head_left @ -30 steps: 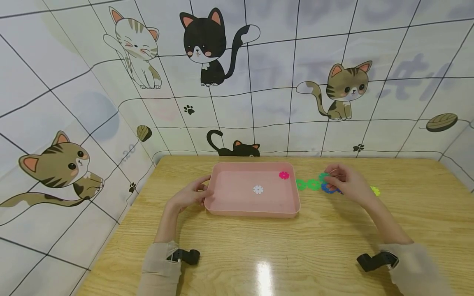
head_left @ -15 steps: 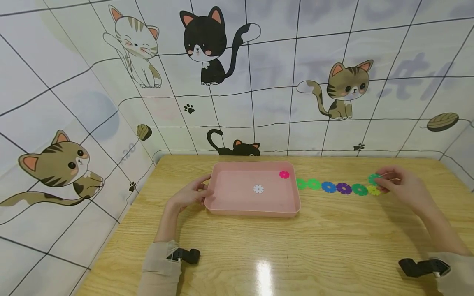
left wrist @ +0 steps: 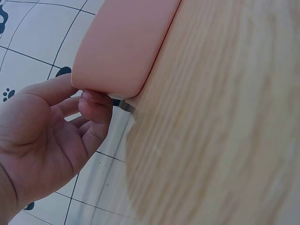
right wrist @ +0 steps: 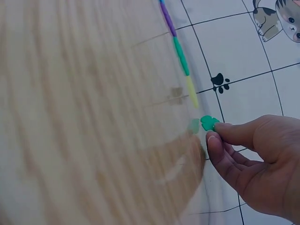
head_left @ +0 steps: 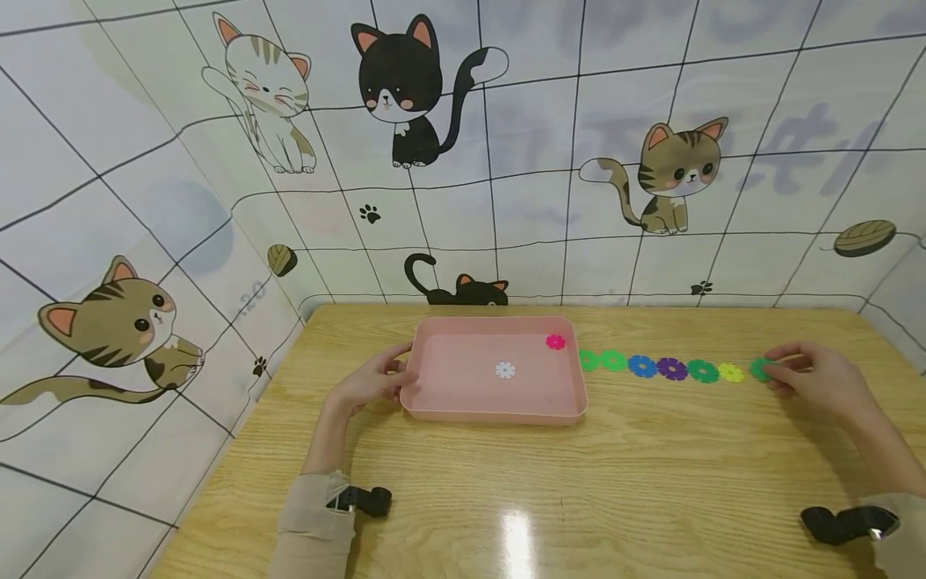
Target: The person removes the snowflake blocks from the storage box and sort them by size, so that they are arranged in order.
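A shallow pink tray (head_left: 463, 394) lies on the table, with a white flower-shaped disc (head_left: 505, 370) and a magenta one (head_left: 555, 342) inside. My left hand (head_left: 372, 376) grips the tray's left end, thumb at the rim; the left wrist view shows curled fingers against its end wall. Between thumb and fingertips, my right hand (head_left: 821, 378) pinches a green notched flower disc (right wrist: 209, 123), close over the table at the right end of a row. That row of flat discs runs from the tray's right side: two light green, then blue (head_left: 642, 366), purple (head_left: 672, 368), green (head_left: 703, 371) and yellow (head_left: 731, 372).
The wooden table (head_left: 448, 490) backs onto a wall (head_left: 535, 201) covered with a grid and cartoon cats. Black camera mounts (head_left: 846, 524) sit on both wrists, over beige sleeves.
My right hand has moved right along the row with the green disc, passing the yellow one and lowering to the table beyond it. The left hand and tray stay put.
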Demonstrator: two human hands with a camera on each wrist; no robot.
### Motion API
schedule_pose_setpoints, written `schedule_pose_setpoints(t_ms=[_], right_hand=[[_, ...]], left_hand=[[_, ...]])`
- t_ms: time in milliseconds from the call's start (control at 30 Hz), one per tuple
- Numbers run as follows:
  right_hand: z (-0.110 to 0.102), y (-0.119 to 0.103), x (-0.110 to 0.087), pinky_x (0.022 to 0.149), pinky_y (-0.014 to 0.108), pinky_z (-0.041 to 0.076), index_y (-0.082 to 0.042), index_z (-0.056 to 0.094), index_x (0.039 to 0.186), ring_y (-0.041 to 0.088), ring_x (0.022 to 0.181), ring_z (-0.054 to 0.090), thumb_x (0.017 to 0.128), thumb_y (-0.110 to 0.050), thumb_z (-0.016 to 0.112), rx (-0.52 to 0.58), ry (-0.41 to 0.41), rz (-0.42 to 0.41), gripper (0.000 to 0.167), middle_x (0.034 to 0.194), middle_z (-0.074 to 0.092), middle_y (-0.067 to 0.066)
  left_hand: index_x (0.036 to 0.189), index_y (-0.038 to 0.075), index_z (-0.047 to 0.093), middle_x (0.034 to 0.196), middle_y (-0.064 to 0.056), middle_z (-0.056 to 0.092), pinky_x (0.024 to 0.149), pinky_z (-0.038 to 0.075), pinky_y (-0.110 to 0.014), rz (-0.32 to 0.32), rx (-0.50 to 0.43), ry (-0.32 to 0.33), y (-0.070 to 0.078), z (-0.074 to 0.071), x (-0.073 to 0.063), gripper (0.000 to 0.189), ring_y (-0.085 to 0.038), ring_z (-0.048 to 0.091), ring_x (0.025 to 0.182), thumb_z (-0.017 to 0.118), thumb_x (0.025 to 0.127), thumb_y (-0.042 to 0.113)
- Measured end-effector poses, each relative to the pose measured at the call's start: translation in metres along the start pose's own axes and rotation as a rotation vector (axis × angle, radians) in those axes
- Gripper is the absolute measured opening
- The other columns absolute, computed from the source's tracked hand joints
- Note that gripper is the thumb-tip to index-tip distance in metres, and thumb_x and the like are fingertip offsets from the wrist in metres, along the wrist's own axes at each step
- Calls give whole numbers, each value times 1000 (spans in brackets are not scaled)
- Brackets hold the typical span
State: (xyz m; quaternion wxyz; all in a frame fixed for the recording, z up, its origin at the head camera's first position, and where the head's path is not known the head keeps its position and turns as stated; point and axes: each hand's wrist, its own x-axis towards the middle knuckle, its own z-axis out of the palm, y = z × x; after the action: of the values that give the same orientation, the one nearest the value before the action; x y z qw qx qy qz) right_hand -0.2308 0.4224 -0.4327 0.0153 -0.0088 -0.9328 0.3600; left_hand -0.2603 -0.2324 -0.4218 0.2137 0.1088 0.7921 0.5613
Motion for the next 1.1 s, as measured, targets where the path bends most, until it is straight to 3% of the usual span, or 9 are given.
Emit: schedule_pose_setpoints(t_ms=[367, 667, 767, 1000, 1100], right_hand=[[-1, -5, 3, 55, 24, 46, 12, 59, 116, 8, 62, 61, 101, -27, 64, -116, -5, -4, 43, 83, 71, 9], [-2, -6, 4, 58, 25, 39, 11, 61, 113, 13, 69, 56, 99, -26, 66, -183, -10, 19, 40, 85, 70, 16], [-2, -5, 3, 56, 24, 41, 13, 59, 113, 12, 68, 59, 100, -26, 66, -170, -6, 32, 42, 87, 70, 21], [2, -6, 3, 53, 26, 46, 16, 54, 120, 12, 64, 60, 103, -28, 58, -125, 26, 57, 47, 84, 68, 16], [2, -14, 2, 54, 25, 44, 15, 54, 121, 9, 63, 60, 104, -26, 56, -129, 40, 16, 45, 87, 68, 18]], left_hand=[[160, 5, 23, 101, -13, 53, 63, 50, -29, -1, -3, 14, 1, 0, 0, 70, -17, 54, 68, 60, 102, 9], [160, 6, 24, 100, -13, 52, 64, 51, -28, 1, -1, 12, -1, 1, 1, 69, -18, 54, 69, 60, 102, 10], [160, 6, 24, 100, -13, 52, 64, 51, -28, -1, -3, 15, -1, 1, 2, 69, -18, 55, 69, 60, 102, 10], [160, 6, 25, 101, -13, 53, 65, 50, -28, -5, 4, 16, -1, 1, 2, 68, -18, 54, 70, 60, 102, 11], [160, 7, 25, 102, -13, 52, 65, 50, -29, -8, 3, 18, -1, 1, 1, 68, -18, 54, 70, 60, 102, 11]])
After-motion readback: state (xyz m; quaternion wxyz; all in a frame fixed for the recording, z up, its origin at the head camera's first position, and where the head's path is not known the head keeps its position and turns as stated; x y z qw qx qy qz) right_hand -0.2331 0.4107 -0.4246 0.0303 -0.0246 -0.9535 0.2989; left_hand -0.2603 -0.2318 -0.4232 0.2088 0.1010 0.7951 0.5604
